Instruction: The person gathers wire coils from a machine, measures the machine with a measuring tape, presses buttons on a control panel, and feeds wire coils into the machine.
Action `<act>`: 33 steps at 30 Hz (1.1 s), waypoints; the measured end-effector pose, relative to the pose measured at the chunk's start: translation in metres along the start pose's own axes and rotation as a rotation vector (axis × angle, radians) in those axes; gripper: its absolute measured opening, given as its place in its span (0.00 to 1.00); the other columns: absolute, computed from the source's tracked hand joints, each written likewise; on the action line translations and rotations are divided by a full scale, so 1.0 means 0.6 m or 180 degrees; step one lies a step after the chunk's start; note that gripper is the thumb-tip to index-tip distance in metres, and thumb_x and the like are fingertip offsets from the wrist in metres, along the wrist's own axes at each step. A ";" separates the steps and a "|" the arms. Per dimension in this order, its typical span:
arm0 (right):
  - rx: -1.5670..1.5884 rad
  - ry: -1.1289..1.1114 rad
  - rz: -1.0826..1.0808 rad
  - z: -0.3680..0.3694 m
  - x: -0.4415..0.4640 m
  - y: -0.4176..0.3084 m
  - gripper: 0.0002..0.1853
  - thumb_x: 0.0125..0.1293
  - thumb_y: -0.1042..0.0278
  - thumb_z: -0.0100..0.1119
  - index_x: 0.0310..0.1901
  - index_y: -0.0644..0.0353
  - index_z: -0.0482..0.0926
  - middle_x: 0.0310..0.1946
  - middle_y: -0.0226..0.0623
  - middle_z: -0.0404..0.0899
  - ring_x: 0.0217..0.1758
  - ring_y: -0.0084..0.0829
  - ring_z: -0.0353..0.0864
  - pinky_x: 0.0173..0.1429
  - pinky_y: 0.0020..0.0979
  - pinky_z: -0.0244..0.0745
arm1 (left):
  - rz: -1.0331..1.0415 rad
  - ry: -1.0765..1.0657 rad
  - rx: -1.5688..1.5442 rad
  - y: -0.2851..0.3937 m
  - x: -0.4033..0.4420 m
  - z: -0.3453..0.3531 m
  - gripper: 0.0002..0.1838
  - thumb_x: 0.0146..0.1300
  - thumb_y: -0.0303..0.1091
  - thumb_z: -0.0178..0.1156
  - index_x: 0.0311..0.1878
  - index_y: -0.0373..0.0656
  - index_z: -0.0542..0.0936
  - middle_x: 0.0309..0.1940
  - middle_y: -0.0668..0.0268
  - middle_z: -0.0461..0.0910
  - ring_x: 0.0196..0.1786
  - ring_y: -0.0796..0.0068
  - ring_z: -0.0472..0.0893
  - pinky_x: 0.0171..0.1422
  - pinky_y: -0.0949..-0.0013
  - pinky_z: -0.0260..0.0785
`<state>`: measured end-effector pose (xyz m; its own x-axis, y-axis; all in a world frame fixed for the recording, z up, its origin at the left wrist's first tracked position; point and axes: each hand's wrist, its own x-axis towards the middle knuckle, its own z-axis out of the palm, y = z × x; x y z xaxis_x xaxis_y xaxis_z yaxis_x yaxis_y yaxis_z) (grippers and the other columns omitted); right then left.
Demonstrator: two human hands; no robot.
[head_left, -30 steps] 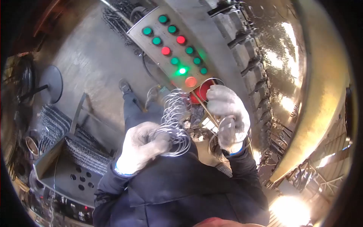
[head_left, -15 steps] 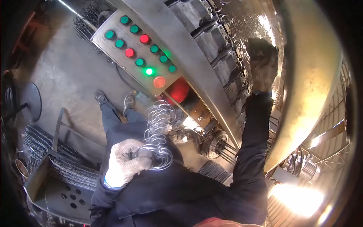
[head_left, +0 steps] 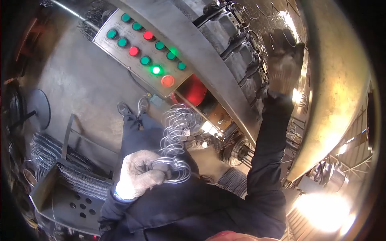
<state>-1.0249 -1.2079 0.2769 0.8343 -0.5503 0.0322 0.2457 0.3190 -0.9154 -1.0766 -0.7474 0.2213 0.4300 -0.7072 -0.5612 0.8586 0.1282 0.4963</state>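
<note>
My left hand, in a pale knit glove, is closed around the lower end of a bundle of coiled wire springs. The loose coils stand up from the fist toward the control panel. My right hand is stretched out over the machine at the upper right, beside a row of metal clamps. It lies in shadow and is blurred, so its fingers and anything in them cannot be made out. Thin wire coils run along the machine above it.
A control panel with green and red buttons stands at upper centre. A curved yellow guard rises at the right. At lower left are a metal bin and stacked springs. A round plate stands at far left.
My right arm has swung from near the red button up and right over the machine. My left hand still holds the springs. The view has shifted, with the panel now farther left.
</note>
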 end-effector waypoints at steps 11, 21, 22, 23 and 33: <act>-0.0921 0.0596 -0.0520 0.035 -0.015 0.051 0.23 0.81 0.53 0.55 0.61 0.68 0.79 0.52 0.52 0.87 0.57 0.49 0.86 0.68 0.59 0.82 | -0.0349 0.0077 0.0083 0.010 -0.001 -0.060 0.07 0.55 0.20 0.64 0.37 0.30 0.86 0.28 0.62 0.87 0.27 0.82 0.79 0.31 0.77 0.70; -0.0025 -0.0809 0.0301 -0.006 0.036 -0.002 0.28 0.85 0.47 0.45 0.63 0.67 0.81 0.59 0.53 0.85 0.64 0.52 0.83 0.79 0.62 0.67 | -0.0432 0.0168 0.0230 -0.038 0.035 -0.096 0.05 0.49 0.20 0.61 0.26 0.30 0.85 0.21 0.64 0.83 0.21 0.82 0.75 0.26 0.76 0.65; 0.0036 -0.1076 0.0351 -0.016 0.034 -0.003 0.30 0.85 0.46 0.42 0.65 0.66 0.81 0.64 0.52 0.83 0.67 0.51 0.82 0.85 0.60 0.58 | -0.0468 0.0230 0.0125 -0.041 0.034 -0.093 0.05 0.49 0.20 0.60 0.26 0.30 0.85 0.21 0.64 0.83 0.21 0.82 0.75 0.26 0.76 0.66; -0.0472 -0.0574 0.0095 -0.025 0.020 -0.010 0.33 0.85 0.43 0.40 0.67 0.66 0.80 0.67 0.52 0.82 0.72 0.50 0.78 0.87 0.61 0.53 | -0.0453 0.0233 0.0092 -0.047 0.034 -0.091 0.05 0.49 0.20 0.60 0.26 0.30 0.85 0.21 0.64 0.83 0.21 0.82 0.75 0.26 0.76 0.66; -0.3446 -0.3089 -0.0378 0.140 -0.221 0.036 0.21 0.71 0.57 0.62 0.59 0.61 0.82 0.57 0.47 0.81 0.65 0.53 0.78 0.74 0.57 0.66 | 0.0351 0.0130 -0.0075 -0.103 0.031 0.000 0.08 0.44 0.23 0.66 0.29 0.30 0.88 0.21 0.60 0.84 0.23 0.75 0.80 0.30 0.71 0.70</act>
<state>-1.0887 -1.0634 0.2867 0.9421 0.3347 -0.0211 0.2172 -0.6567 -0.7222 -1.1217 -0.7687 0.1802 0.5329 -0.6590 -0.5308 0.8115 0.2203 0.5412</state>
